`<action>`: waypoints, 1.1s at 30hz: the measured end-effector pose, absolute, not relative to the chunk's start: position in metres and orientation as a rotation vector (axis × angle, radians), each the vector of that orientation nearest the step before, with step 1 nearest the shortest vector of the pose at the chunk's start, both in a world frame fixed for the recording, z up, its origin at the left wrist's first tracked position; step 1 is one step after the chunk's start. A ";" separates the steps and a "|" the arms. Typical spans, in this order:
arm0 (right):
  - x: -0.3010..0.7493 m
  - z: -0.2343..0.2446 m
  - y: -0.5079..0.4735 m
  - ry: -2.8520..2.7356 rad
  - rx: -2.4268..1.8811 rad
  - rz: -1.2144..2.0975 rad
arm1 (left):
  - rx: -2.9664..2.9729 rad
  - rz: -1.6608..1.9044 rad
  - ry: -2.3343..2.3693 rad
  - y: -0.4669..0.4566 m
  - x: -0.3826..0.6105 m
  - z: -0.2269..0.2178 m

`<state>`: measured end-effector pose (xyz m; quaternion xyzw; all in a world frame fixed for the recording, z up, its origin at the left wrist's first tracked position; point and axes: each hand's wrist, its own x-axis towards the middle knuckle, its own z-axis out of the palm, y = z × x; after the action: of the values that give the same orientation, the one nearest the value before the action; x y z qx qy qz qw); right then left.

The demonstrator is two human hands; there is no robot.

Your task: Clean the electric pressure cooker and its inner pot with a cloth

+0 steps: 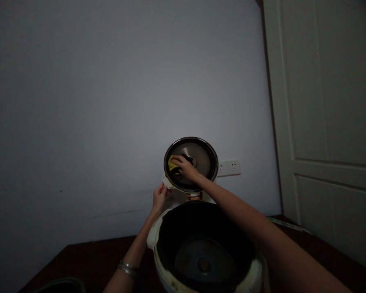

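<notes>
A pressure cooker [163,260] with a pale outer body stands before me, its dark inside visible down to the base. Hinged up at the back is its round lid [205,160], with the metal underside facing me. My right hand [185,167] presses a yellow cloth [171,164] against the left part of that underside. At the lid's lower left edge, my left hand [160,197] grips a pale tab, the lid handle [167,182]. A bracelet circles my left wrist.
Behind the cooker, a white wall socket [229,167] sits on the pale wall, right of the lid. A panelled door [326,122] rises at the right. The dark table [106,254] carries a dark round rim [62,281] at front left and a thin strip [288,224] at right.
</notes>
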<state>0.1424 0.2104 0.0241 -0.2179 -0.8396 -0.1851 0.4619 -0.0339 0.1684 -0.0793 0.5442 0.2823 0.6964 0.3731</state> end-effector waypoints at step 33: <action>0.121 0.026 0.173 -2.599 -0.001 -1.188 | 1.327 1.858 0.813 0.176 -0.036 -0.080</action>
<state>0.1209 0.1728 0.0263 -0.0003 -0.9004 -0.4115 0.1414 -0.0362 0.1761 -0.0801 0.5125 0.3140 0.7178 0.3515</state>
